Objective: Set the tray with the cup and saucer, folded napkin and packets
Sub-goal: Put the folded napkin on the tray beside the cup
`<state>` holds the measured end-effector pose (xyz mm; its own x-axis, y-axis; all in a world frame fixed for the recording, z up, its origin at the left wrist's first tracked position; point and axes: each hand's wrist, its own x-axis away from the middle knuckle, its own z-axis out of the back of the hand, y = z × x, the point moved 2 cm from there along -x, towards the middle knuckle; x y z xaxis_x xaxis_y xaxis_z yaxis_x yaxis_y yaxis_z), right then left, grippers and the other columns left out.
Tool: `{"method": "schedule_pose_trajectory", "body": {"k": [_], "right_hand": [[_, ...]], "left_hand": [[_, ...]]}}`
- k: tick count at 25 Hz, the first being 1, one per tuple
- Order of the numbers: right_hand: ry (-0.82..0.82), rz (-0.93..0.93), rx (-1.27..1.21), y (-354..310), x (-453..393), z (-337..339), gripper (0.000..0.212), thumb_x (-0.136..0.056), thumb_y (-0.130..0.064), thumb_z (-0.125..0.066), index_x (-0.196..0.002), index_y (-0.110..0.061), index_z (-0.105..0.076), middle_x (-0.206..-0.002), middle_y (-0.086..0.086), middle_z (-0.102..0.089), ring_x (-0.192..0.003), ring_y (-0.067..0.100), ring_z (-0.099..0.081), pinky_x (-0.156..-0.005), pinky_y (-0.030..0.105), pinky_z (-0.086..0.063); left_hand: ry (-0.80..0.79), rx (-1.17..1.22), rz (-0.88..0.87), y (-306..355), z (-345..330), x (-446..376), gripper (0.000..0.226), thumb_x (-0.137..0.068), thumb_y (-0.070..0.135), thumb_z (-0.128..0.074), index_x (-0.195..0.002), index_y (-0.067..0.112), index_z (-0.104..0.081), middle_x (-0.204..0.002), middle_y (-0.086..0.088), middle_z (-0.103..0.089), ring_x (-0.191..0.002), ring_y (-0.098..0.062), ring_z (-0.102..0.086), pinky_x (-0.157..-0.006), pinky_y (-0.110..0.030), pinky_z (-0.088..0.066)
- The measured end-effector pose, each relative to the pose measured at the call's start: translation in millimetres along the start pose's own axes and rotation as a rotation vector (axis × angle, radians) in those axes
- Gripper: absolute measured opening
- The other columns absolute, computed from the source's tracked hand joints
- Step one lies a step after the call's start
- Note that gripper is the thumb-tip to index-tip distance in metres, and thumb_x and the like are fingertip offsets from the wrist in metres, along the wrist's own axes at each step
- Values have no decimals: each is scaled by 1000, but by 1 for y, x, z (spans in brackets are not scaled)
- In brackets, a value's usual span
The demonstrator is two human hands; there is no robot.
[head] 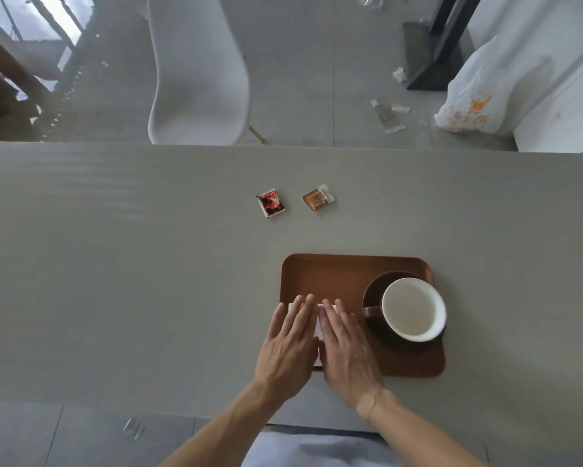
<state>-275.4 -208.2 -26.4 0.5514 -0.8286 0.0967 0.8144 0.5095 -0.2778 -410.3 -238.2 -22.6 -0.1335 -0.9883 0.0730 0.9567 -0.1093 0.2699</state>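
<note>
Napkin [318, 326] on tray [334, 274], flat under both hands' straight fingers [303, 311].

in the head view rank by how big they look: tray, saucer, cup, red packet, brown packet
1. tray
2. saucer, partly hidden under the cup
3. cup, nearer the camera, so its rank below the saucer is unsure
4. red packet and brown packet: look alike, not ranked

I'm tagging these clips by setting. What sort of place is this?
Probably a plain office or break room, not a café: a long grey table, a white moulded chair on a tiled floor, and a plastic shopping bag with paper scraps lying near it.
</note>
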Motion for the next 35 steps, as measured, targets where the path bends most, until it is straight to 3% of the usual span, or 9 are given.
{"method": "schedule_pose_trajectory", "body": {"k": [3, 6, 16, 22, 31, 35], "right_hand": [[-104, -9, 73, 9, -4, -18, 62, -101, -40, -32, -154, -11, -18, -163, 6, -11, -150, 26, -12, -118, 46, -16], [-118, -10, 114, 16, -1, -30, 66, -100, -48, -27, -155, -14, -11, -165, 4, -7, -151, 24, -7, -117, 47, -13], [-145, -17, 95, 17, 2, -29, 67, -101, -46, -28, -155, -12, -8, -165, 6, -4, -151, 24, -5, -117, 46, -14], [-134, -12, 97, 23, 21, -30, 64, -101, -46, -25, -154, -12, -16, -164, 4, -8, -151, 21, -7, -118, 43, -15], [-140, -57, 116, 14, 20, -13, 63, -100, -47, -24, -154, -14, -20, -163, 4, -13, -150, 25, -13, -116, 44, -14], [-94, 70, 103, 20, 49, -12, 58, -101, -42, -26, -151, -14, -30, -161, 5, -23, -149, 24, -19, -114, 44, -23]], "left_hand": [[-136, -63, 30, -20, -16, -1, 60, -103, 39, -29, -156, 13, -16, -164, -6, -4, -151, -22, 0, -120, -48, -5], [-171, -81, -14, -29, -24, 2, 62, -103, 43, -25, -156, 13, -12, -165, -6, -6, -152, -20, -2, -120, -48, -6], [-210, -134, 4, -26, -19, 1, 62, -103, 44, -20, -156, 14, -7, -165, -5, 0, -151, -22, 3, -119, -52, -1], [-195, -68, -86, -37, -22, 34, 61, -104, 43, -23, -156, 12, -11, -165, -4, -7, -151, -18, -5, -119, -51, -8], [-210, -122, -43, -31, -12, 34, 61, -103, 42, -28, -156, 14, -17, -164, -4, -9, -151, -21, -11, -117, -53, -10], [-231, -154, -211, -33, -9, 42, 57, -101, 40, -35, -154, 21, -25, -164, -3, -14, -150, -23, -13, -117, -54, -10]]}}
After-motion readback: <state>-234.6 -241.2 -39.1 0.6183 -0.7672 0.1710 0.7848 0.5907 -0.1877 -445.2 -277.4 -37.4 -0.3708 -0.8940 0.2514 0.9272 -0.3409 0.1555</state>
